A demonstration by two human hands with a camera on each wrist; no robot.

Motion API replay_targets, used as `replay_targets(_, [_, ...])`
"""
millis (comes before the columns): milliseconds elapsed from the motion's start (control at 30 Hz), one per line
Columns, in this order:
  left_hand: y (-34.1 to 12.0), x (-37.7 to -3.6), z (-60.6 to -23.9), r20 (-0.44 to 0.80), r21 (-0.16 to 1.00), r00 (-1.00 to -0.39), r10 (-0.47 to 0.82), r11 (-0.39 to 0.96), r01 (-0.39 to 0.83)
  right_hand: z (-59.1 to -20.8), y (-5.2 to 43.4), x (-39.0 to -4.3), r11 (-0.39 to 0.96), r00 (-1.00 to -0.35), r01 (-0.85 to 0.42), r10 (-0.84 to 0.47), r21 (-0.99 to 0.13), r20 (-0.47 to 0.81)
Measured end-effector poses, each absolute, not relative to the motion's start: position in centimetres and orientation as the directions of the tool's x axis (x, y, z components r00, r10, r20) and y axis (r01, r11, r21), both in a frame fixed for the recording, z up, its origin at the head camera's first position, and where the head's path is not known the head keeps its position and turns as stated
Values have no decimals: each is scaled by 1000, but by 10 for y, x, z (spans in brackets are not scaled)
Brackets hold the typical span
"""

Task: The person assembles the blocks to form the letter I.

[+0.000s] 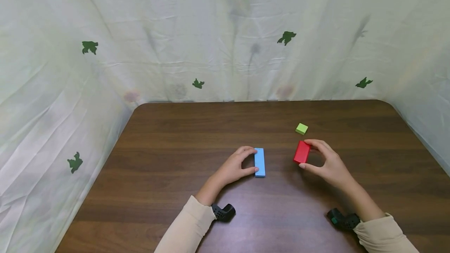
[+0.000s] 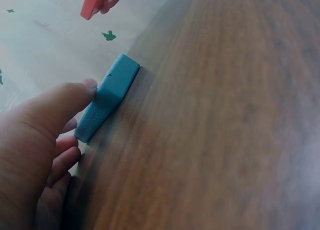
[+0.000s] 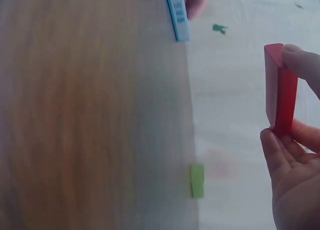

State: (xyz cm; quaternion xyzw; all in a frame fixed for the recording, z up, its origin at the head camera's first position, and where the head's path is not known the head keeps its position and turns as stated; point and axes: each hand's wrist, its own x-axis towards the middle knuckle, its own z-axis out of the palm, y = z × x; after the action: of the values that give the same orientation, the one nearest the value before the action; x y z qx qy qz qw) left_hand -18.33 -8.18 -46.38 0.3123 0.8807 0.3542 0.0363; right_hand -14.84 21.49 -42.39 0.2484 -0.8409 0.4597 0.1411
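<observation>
A long light-blue block lies on the brown table, its length running away from me. My left hand holds it from the left, thumb towards the near end and a fingertip at the far end. In the left wrist view the thumb rests against the blue block, while the other fingers are partly hidden. Above the table, my right hand pinches a red rectangular block between thumb and fingers. The right wrist view shows this red block tilted up on edge. Beyond it sits a small lime-green block.
The wooden table has rounded far corners. A pale cloth with green leaf-like shapes hangs behind it and at both sides. Each wrist carries a black device, such as the left one, near the beige sleeves.
</observation>
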Motion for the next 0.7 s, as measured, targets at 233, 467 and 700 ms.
replay_targets(233, [-82, -183, -464, 153, 650, -804, 575, 555, 520, -402, 194, -132, 443, -820, -572, -338, -690, 462])
replay_targets(467, [-82, -183, -463, 157, 646, -802, 576, 554, 525, -402, 182, -125, 451, -821, -569, -369, -688, 436])
replay_targets(700, [-82, -183, -464, 171, 638, -800, 574, 554, 534, -406, 171, -120, 376, -794, -588, -435, -716, 424])
